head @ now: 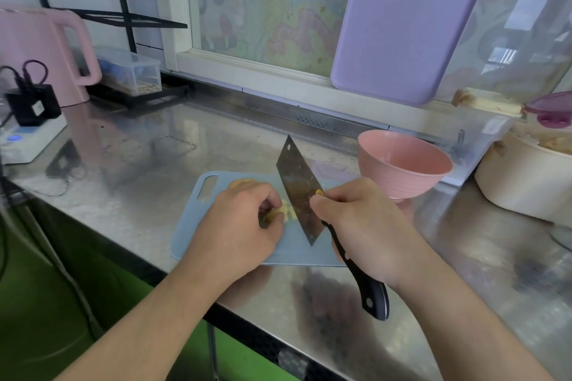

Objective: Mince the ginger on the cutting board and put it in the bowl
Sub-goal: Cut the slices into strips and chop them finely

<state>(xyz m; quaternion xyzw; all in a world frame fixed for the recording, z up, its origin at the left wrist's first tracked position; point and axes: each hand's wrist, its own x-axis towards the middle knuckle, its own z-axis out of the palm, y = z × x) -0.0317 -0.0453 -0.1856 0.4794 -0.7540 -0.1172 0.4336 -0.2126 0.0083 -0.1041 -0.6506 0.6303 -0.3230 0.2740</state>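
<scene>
A blue cutting board (198,226) lies on the steel counter. My left hand (241,219) pinches a yellow piece of ginger (274,213) down on the board with curled fingers. More ginger (236,184) peeks out behind that hand. My right hand (362,226) grips the black handle of a cleaver (298,192), and its blade stands edge-down right beside the held ginger. A small ginger bit sticks to the blade near my right thumb. The pink bowl (405,164) stands just right of the board, and looks empty.
A pink kettle (46,49) and a power strip with a black adapter (31,133) sit at the left. A purple board (405,22) leans on the window. A cream pot (526,176) stands at the right. The counter's front edge runs under my forearms.
</scene>
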